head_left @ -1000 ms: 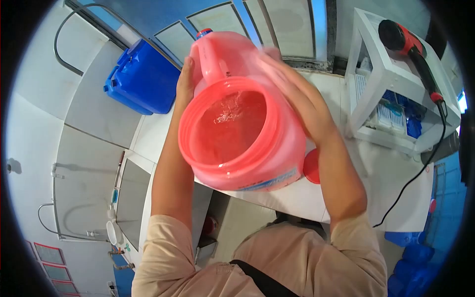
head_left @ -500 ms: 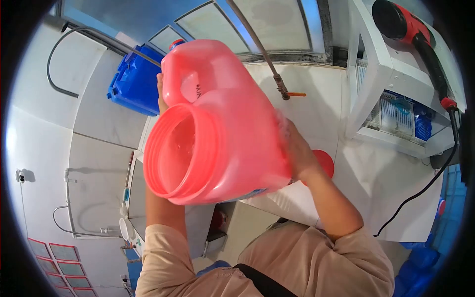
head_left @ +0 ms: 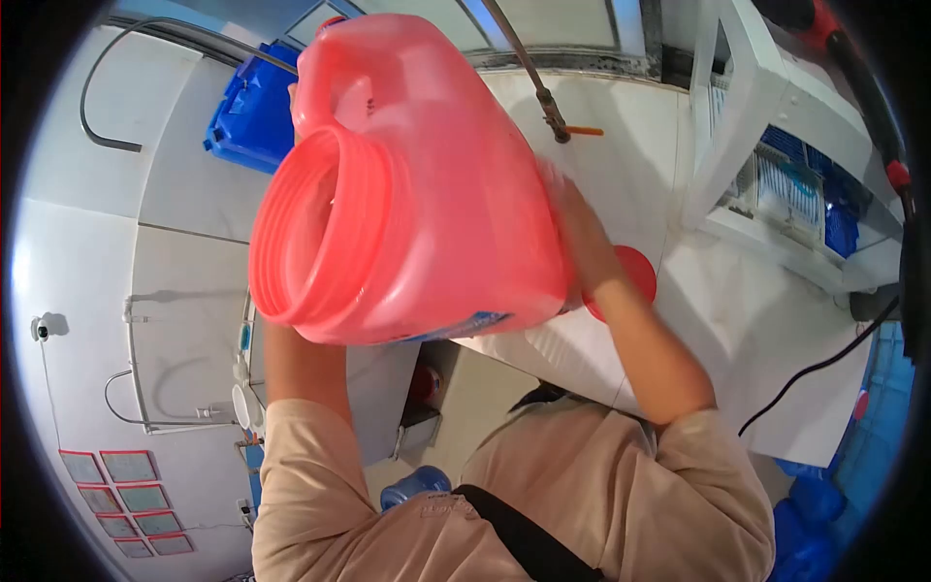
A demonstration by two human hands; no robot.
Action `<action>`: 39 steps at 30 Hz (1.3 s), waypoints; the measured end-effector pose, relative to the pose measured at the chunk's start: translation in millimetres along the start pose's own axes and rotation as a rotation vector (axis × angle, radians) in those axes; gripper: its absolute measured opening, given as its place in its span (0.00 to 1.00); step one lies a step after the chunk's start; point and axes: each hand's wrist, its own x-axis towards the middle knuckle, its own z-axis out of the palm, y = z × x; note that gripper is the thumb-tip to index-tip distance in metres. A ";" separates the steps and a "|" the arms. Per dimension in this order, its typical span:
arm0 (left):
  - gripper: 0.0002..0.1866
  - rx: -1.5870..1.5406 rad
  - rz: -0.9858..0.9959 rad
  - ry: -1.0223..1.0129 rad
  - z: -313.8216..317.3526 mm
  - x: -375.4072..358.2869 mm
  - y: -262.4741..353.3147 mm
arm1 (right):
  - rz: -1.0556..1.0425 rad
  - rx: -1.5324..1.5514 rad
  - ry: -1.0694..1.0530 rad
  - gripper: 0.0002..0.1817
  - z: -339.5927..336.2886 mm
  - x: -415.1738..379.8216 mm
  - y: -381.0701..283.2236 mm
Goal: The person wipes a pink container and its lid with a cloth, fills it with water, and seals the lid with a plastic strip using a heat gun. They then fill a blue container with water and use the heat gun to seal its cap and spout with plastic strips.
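Observation:
A big translucent pink plastic jug (head_left: 465,194) is held tilted in front of me, its wide threaded mouth (head_left: 320,233) facing left and towards me. It has a moulded handle and a small red cap at the top left. My left hand (head_left: 293,92) holds the jug from behind on the left; only a bit of its fingers shows past the handle. My right hand (head_left: 582,228) lies against the jug's right side, its fingers smeared by motion. A round red lid (head_left: 635,281) lies on the white counter behind my right forearm.
A blue jerrycan (head_left: 250,116) stands at the back left beside a curved metal spout (head_left: 107,136). A thin pipe with an orange-handled valve (head_left: 572,130) comes down over the counter (head_left: 737,330). At right are a white shelf unit (head_left: 766,97) and a black cord (head_left: 805,373).
The jug and most of the surroundings sit higher in view, as the camera has tilted down. The jug's mouth has shifted left, and my right hand has moved along its side.

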 end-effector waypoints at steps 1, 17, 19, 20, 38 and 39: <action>0.37 0.001 -0.006 -0.009 -0.3 5.4 -1.9 | -0.244 -0.397 0.057 0.30 3.5 -34.7 4.4; 0.36 0.044 -0.066 -0.164 -25.4 153.9 -12.4 | -0.825 -0.709 0.484 0.26 98.5 -111.7 -42.5; 0.36 0.040 -0.058 -0.166 -32.6 154.8 -13.8 | -1.209 -0.927 0.333 0.30 95.8 -70.6 -95.7; 0.36 0.038 -0.057 -0.167 -32.7 148.4 -13.2 | -1.212 -0.931 0.320 0.30 104.9 -65.6 -112.2; 0.38 -0.145 0.273 -0.331 25.1 102.3 6.8 | -1.202 -1.516 -0.096 0.26 119.9 -98.9 -72.8; 0.37 -0.113 0.267 -0.232 23.0 100.5 8.8 | -1.190 -1.690 -0.294 0.27 118.0 -114.1 -46.7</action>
